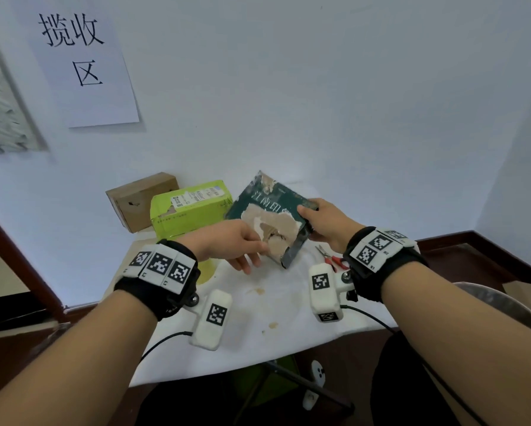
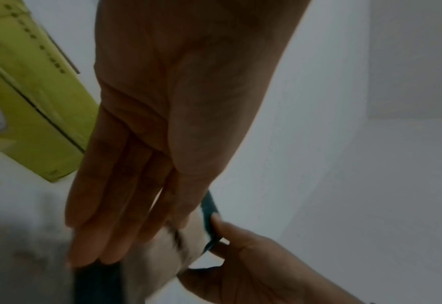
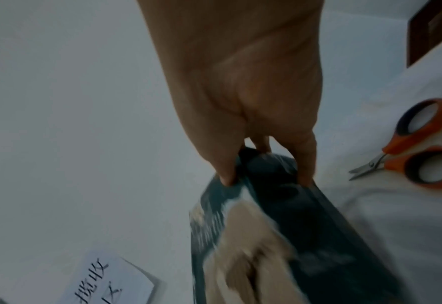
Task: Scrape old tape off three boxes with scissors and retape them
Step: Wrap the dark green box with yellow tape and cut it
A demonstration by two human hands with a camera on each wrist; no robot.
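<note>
The white table [image 1: 289,318] stands against the wall, and all places here are given from the dark green box [image 1: 267,216], which is held tilted above the table's middle. The top face of this box is torn, and pale cardboard shows in a large patch.

To the left of the dark green box, and just beside it, the lime green box [image 1: 190,210] rests on the table with a torn label on top. Further left again, touching the lime green box and near the wall, stands the brown cardboard box [image 1: 141,201].

The right hand [image 1: 325,222] grips the right edge of the dark green box: the thumb lies on the top face and the fingers [image 3: 305,164] curl around the side. The left hand [image 1: 236,241] is at the lower left part of the dark green box, with its fingers [image 2: 105,216] straight and close together; it holds nothing, and the fingertips reach the torn patch.

The orange scissors [image 1: 332,258] lie on the table just to the lower right of the dark green box, with the blades nearly closed.
</note>
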